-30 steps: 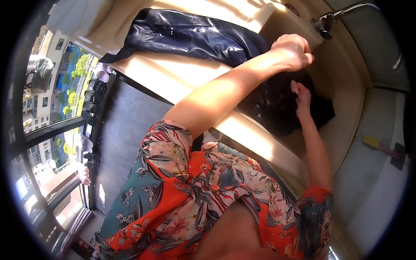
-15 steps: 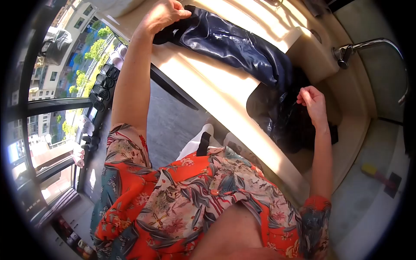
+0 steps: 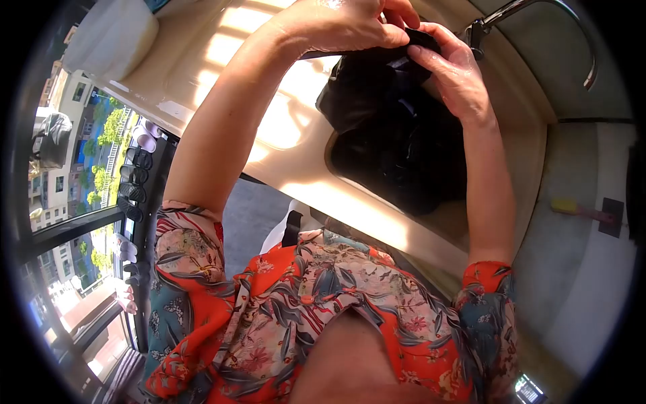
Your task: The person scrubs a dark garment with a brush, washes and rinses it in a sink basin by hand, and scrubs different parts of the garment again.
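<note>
A wet dark cloth (image 3: 404,135) hangs bunched from my hands into the beige sink basin. My left hand (image 3: 360,23) grips its upper edge, thumb and fingers pressed together. Close beside it, my right hand (image 3: 454,71) pinches the same edge between thumb and fingers. The lower part of the cloth lies in the basin, in shadow, so its folds are hard to make out.
A chrome faucet (image 3: 572,10) is at the upper right. The beige counter (image 3: 356,209) runs in front of the basin. A whitish rounded object (image 3: 118,40) stands at the upper left. Slippers (image 3: 133,175) line the window ledge. A yellow-ended brush (image 3: 568,206) hangs on the right.
The cloth that was spread over the counter is now gathered over the basin. My left hand has moved right, beside my right hand, which has risen and now grips the cloth.
</note>
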Tool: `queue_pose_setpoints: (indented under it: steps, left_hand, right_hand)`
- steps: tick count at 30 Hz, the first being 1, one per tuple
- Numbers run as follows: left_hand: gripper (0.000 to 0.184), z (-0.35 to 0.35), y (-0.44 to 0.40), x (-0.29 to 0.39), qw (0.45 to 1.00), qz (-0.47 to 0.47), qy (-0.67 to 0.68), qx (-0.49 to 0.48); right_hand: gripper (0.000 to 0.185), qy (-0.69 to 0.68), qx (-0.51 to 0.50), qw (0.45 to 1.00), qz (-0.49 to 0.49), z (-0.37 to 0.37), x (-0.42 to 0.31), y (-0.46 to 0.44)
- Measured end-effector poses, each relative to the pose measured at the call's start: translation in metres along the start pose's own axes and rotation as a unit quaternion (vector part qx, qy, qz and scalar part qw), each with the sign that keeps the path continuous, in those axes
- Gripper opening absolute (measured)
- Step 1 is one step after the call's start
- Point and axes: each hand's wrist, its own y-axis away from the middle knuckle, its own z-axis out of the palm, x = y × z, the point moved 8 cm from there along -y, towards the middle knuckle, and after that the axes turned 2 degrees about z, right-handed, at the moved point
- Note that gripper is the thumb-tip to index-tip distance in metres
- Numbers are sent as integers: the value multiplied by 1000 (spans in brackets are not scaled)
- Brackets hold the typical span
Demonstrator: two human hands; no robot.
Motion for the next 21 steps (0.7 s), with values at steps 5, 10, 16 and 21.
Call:
queue_pose_setpoints:
  steps: [5,10,16,21]
  left_hand:
    - [42,50,-5,-27,999,17,-51,-5]
    - [36,69,-11,-27,981,53,-125,138]
    - [29,115,-20,-72,957,-188,215,47]
    - [34,145,-32,-114,804,-193,509,239]
  right_hand:
    - [29,-69,99,991,58,-42,26,49]
    - [28,-5,194,975,106,-62,36,81]
    - [26,-37,247,958,137,-89,69,103]
    - [18,-233,269,926,124,-84,107,82]
